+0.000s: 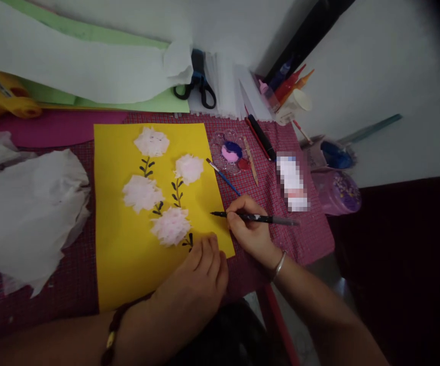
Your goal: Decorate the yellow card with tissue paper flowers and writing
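Observation:
A yellow sheet of paper (124, 269) lies on the cloth, with several pale pink tissue-paper flowers (172, 226) on it. Dark stems and small leaves (177, 193) run between the flowers. My right hand (252, 231) grips a black brush pen (256, 217) between thumb and fingers, at the sheet's right edge. The pen's dark tip points left over the yellow paper, and whether it touches cannot be made out. My left hand (193, 295) rests on the sheet's lower right part, fingers laid down beside the lowest leaves and partly covering that area.
A flower-shaped palette (230, 151) holds paint, beside a blue paintbrush (223, 178) and a pencil (250, 160). Black scissors (198, 81) lie on papers behind. Crumpled white tissue (25, 213) is at left. Paint tubes (286, 89) and a pink container (336, 193) stand right.

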Tool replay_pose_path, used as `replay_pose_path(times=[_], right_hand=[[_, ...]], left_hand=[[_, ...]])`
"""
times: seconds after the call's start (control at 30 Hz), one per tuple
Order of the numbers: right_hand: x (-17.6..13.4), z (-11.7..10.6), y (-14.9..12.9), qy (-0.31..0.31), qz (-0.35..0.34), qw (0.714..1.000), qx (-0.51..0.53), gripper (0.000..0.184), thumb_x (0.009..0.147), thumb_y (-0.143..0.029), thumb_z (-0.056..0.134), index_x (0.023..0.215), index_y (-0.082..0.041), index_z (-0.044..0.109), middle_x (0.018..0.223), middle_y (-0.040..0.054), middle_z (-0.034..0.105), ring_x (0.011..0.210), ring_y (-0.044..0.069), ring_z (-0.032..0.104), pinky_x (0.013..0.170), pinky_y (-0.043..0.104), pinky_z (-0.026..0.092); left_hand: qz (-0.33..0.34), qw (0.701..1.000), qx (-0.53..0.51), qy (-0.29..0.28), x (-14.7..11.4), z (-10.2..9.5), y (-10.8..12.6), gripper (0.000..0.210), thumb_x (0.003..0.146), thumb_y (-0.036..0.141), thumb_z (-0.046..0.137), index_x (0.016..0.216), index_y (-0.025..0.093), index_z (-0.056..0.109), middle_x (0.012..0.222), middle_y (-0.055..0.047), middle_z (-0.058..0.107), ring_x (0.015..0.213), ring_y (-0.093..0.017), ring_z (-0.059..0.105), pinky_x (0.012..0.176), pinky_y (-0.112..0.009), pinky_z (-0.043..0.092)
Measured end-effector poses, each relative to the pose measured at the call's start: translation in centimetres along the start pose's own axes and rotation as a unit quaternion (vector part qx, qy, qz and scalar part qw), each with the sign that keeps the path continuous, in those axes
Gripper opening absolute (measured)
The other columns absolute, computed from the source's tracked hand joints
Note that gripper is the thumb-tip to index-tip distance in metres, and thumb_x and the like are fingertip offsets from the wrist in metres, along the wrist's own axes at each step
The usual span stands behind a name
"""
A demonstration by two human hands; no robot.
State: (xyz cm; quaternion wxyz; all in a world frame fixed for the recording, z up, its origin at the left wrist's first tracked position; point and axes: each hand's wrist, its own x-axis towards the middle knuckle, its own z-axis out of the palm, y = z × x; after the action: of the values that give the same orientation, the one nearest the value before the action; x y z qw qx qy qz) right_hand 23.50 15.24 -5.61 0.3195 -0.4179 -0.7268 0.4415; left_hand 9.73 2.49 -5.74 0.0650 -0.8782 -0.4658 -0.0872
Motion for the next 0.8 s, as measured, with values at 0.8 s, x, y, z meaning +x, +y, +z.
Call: replay_pose_path(times=[0.8], right_hand=[[0.5, 0.4, -0.5, -0.017, -0.052, 0.997, -0.062, 0.014, 0.079, -0.010, 0.053, 0.071, -0.021, 0.050, 0.064, -0.0059, 0.048, 0.058, 0.009, 0.046, 0.053, 0.024, 0.036]], left_hand=[[0.017, 1.000, -0.003, -0.008, 0.0, -0.6, -0.5, 0.044, 0.089, 0.033, 0.045, 0.120, 0.004, 0.057, 0.123, -0.025, 0.063, 0.112, -0.034, 0.060, 0.102, -0.052, 0.035]])
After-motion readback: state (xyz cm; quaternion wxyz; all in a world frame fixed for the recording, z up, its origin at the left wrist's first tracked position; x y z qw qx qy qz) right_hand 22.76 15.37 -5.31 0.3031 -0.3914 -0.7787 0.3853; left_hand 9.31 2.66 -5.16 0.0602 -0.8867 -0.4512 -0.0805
